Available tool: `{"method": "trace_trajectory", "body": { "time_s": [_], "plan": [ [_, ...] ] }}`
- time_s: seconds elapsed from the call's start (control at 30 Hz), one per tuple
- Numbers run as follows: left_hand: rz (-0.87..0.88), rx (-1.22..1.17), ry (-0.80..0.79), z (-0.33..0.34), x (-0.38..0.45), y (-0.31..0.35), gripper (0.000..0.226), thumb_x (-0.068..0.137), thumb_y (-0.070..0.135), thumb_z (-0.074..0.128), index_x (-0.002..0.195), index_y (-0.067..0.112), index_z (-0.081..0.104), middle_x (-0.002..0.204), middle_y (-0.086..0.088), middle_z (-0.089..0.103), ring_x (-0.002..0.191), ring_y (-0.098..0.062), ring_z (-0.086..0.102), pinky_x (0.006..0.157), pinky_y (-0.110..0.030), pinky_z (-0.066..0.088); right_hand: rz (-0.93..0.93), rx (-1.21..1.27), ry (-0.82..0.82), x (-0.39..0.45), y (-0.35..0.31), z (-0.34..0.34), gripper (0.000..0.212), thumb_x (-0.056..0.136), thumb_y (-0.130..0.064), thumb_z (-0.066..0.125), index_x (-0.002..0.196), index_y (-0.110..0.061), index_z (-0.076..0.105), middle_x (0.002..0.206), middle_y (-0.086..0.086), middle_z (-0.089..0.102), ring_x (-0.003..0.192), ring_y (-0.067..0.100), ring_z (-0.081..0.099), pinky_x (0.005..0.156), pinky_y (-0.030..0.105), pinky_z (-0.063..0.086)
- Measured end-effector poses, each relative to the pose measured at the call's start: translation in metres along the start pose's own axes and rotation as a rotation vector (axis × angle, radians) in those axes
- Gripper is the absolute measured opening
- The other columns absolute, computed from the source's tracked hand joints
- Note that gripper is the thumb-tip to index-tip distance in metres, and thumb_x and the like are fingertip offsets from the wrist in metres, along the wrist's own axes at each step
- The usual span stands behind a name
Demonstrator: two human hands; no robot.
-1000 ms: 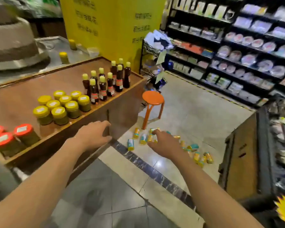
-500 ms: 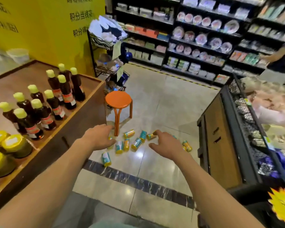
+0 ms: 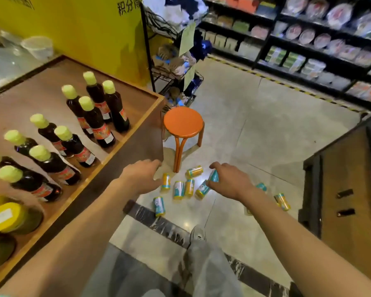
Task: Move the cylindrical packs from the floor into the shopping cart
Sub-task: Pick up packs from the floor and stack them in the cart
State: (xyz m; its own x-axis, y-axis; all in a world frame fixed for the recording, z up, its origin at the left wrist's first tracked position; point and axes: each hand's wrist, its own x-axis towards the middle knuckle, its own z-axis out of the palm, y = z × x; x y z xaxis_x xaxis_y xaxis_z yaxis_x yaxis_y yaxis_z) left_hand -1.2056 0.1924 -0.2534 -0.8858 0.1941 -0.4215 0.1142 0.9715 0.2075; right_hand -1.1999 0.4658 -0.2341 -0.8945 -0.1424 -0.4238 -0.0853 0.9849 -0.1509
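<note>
Several small cylindrical packs, teal and orange, lie scattered on the tiled floor below the orange stool. One teal pack [image 3: 159, 206] lies nearest me, a cluster [image 3: 178, 189] sits in the middle, and an orange pack [image 3: 282, 201] lies off to the right. My left hand [image 3: 141, 176] reaches out above the floor, fingers relaxed, holding nothing. My right hand [image 3: 231, 181] is stretched forward too, fingers loosely curved, and overlaps a teal pack [image 3: 213, 175] in the view; I see no grip on it. More packs are partly hidden behind my right arm. No shopping cart is in view.
A wooden display table [image 3: 137, 133] with dark bottles [image 3: 99, 125] and yellow-lidded jars stands at the left. An orange stool [image 3: 183, 123] stands just beyond the packs. A dark cabinet [image 3: 347, 189] closes the right side. Stocked shelves line the back. My shoe [image 3: 198, 232] rests on the floor.
The view has swung right and down and moved closer to the packs. Both arms have stayed stretched forward over them. My leg and shoe have come into view.
</note>
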Motion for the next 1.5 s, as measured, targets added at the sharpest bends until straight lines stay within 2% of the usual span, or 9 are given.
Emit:
{"method": "trace_trajectory", "body": {
  "time_s": [0.17, 0.3, 0.7, 0.87, 0.97, 1.03, 1.17, 1.37, 1.5],
  "plan": [
    [-0.100, -0.046, -0.047, 0.022, 0.099, -0.013, 0.053, 0.093, 0.053, 0.056, 0.139, 0.030, 0.044, 0.127, -0.001, 0.058, 0.118, -0.025, 0.058, 0.095, -0.046, 0.051, -0.072, 0.019, -0.079, 0.122, 0.025, 0.017, 0.061, 0.094, -0.055, 0.059, 0.145, -0.025, 0.044, 0.133, 0.010, 0.058, 0.121, 0.032, 0.057, 0.089, 0.042, 0.051],
    [-0.177, -0.122, -0.136, 0.089, 0.180, -0.037, 0.060, 0.091, 0.056, 0.056, 0.145, 0.034, 0.040, 0.140, 0.004, 0.054, 0.127, -0.024, 0.054, 0.100, -0.041, 0.049, -0.087, 0.057, -0.139, 0.213, 0.043, 0.075, 0.060, 0.095, -0.053, 0.059, 0.145, -0.023, 0.045, 0.130, 0.011, 0.058, 0.119, 0.032, 0.057, 0.089, 0.043, 0.052],
    [-0.320, -0.108, -0.295, 0.426, 0.406, -0.144, 0.061, 0.091, 0.055, 0.059, 0.144, 0.031, 0.041, 0.141, -0.008, 0.055, 0.126, -0.033, 0.054, 0.097, -0.042, 0.049, -0.015, 0.174, -0.196, 0.472, 0.093, 0.407, 0.068, 0.086, -0.050, 0.073, 0.141, -0.016, 0.050, 0.134, 0.013, 0.062, 0.127, 0.034, 0.056, 0.096, 0.039, 0.046],
    [-0.468, -0.149, -0.354, 0.541, 0.459, -0.172, 0.067, 0.088, 0.064, 0.060, 0.134, 0.017, 0.046, 0.129, -0.016, 0.058, 0.109, -0.035, 0.062, 0.076, -0.034, 0.050, 0.011, 0.261, -0.136, 0.542, 0.110, 0.523, 0.066, 0.087, -0.048, 0.074, 0.132, -0.005, 0.054, 0.126, 0.017, 0.064, 0.121, 0.038, 0.055, 0.080, 0.031, 0.036],
    [-0.569, -0.213, -0.312, 0.583, 0.469, -0.186, 0.063, 0.084, 0.072, 0.059, 0.114, 0.017, 0.047, 0.106, -0.007, 0.057, 0.076, -0.026, 0.066, 0.052, -0.027, 0.048, 0.071, 0.317, -0.107, 0.570, 0.120, 0.565, 0.072, 0.087, -0.053, 0.072, 0.138, -0.006, 0.051, 0.133, 0.019, 0.060, 0.125, 0.037, 0.053, 0.081, 0.032, 0.037],
    [-0.620, -0.255, -0.259, 0.606, 0.471, -0.190, 0.065, 0.081, 0.074, 0.061, 0.105, 0.015, 0.046, 0.097, -0.006, 0.056, 0.071, -0.024, 0.064, 0.047, -0.027, 0.044, 0.093, 0.352, -0.081, 0.584, 0.126, 0.582, 0.078, 0.086, -0.056, 0.071, 0.144, -0.009, 0.048, 0.138, 0.018, 0.057, 0.129, 0.034, 0.051, 0.082, 0.030, 0.036],
    [-0.617, -0.241, -0.181, 0.627, 0.471, -0.183, 0.070, 0.077, 0.072, 0.068, 0.107, 0.014, 0.043, 0.100, -0.006, 0.053, 0.086, -0.027, 0.056, 0.053, -0.032, 0.036, 0.065, 0.373, -0.070, 0.593, 0.135, 0.589, 0.082, 0.085, -0.058, 0.072, 0.146, -0.010, 0.045, 0.139, 0.019, 0.056, 0.125, 0.033, 0.054, 0.084, 0.032, 0.039],
    [-0.802, -0.587, -0.101, 0.638, 0.461, -0.169, 0.093, 0.065, 0.069, 0.081, 0.122, 0.009, 0.040, 0.121, -0.012, 0.054, 0.109, -0.032, 0.059, 0.086, -0.038, 0.053, 0.073, 0.444, -0.127, 0.573, 0.124, 0.588, 0.076, 0.086, -0.054, 0.073, 0.140, -0.007, 0.048, 0.138, 0.017, 0.056, 0.128, 0.033, 0.051, 0.081, 0.031, 0.035],
    [-0.905, -0.685, 0.058, 0.665, 0.462, -0.160, 0.096, 0.064, 0.066, 0.084, 0.129, 0.009, 0.041, 0.128, -0.014, 0.054, 0.113, -0.034, 0.059, 0.089, -0.040, 0.053, 0.046, 0.419, -0.121, 0.576, 0.115, 0.596, 0.078, 0.084, -0.060, 0.072, 0.137, -0.008, 0.050, 0.135, 0.017, 0.057, 0.125, 0.034, 0.053, 0.081, 0.033, 0.039]
  ]
}}
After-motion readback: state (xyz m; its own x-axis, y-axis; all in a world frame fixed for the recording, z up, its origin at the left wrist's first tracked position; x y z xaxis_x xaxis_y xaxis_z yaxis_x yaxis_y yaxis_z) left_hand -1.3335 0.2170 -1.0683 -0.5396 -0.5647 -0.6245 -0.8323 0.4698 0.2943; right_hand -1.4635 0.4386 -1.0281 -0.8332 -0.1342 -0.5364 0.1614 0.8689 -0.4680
